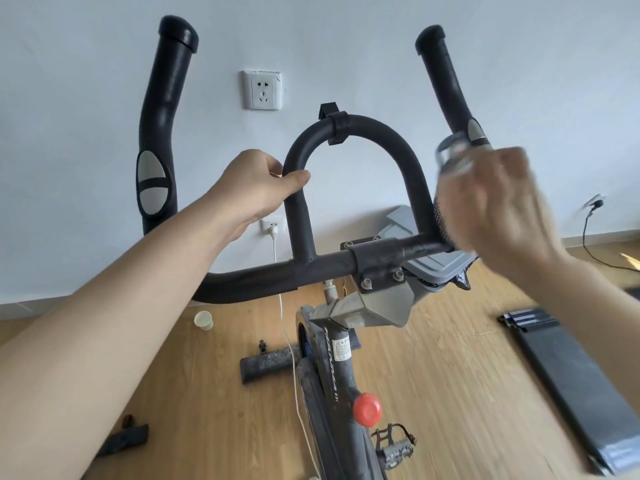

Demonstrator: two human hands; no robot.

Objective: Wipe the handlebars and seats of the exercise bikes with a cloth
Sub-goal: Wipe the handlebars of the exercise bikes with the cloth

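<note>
Handlebars (259,275) fill the head camera, the only view, black and padded, bolted to the stem of the exercise bike (341,372) right in front of the person. Left hand (258,188) is wrapped round the left side of the centre loop (377,133), thumb across the front, a firm steadying grip. Right hand (498,209) is over at the right end of the crossbar, below the right horn (446,84), and it's badly blurred. Something pale and half see-through (453,157) shows at its fingers. Whether that's the cloth, and whether the hand is clenched round it, I cannot tell. No seat in shot.

Handling, as I read it: these bars are rigid tube under a soft, grippy sleeve, fixed to a heavy frame, so they shouldn't budge under pressure. The sleeve looks dusty and matte, so it will likely drag on fabric, not let it slide. Best hold is where the left hand is, on the loop, bracing while the other works along the tube. A cloth is light and limp: bunch it in the palm and wrap it round the bar. The left horn (162,109) has grey sensor plates (152,181); go gently there.

Down on the wooden floor (450,358): a paper cup (203,320).
</note>
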